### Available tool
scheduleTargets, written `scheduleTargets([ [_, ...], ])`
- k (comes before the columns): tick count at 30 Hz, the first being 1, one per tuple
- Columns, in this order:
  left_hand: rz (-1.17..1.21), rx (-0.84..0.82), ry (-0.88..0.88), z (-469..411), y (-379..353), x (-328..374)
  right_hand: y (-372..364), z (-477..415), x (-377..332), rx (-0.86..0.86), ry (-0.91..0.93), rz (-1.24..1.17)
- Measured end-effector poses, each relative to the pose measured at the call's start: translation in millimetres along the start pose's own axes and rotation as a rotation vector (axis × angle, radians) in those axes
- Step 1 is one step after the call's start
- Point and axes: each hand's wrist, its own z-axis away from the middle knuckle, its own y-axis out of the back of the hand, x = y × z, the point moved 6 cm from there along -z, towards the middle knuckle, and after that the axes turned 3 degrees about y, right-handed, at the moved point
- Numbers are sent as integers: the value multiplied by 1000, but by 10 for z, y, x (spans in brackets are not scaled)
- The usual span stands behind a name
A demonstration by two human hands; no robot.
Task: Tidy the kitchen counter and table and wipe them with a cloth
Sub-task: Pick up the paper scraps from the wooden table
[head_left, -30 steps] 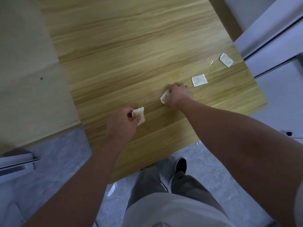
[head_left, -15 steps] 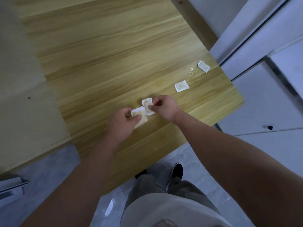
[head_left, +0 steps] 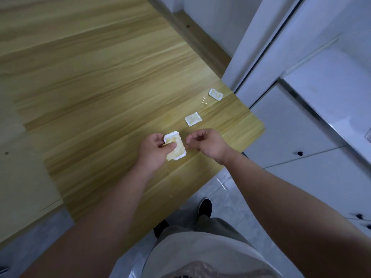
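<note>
The left hand pinches yellow-stained white paper pieces just above the light wooden table. Just beside it, the right hand is curled and empty. Two more stained paper squares lie nearer the table's corner.

Stained paper squares in left hand — right hand curled, empty, over table
</note>
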Motion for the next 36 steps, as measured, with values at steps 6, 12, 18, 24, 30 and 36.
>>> scheduleTargets([
  [6, -83, 71, 46, -219, -132, 67, 596, -514, 90, 203, -22, 378],
  [12, -229, 134, 93, -403, -236, 158, 716, -1308, 94, 11, 37, 863],
  [18, -280, 259, 168, -551, -376, 221, 570, -1766, 104, -201, 194, 1153],
  [24, -275, 288, 222, -670, -484, 241, 528, -1975, 97, -248, 297, 1341],
  [30, -241, 274, 208, -715, -559, 286, 551, -2035, 211, -239, 323, 1382],
  [36, -234, 263, 186, -727, -597, 305, 523, -2059, 265, -234, 352, 1343],
])
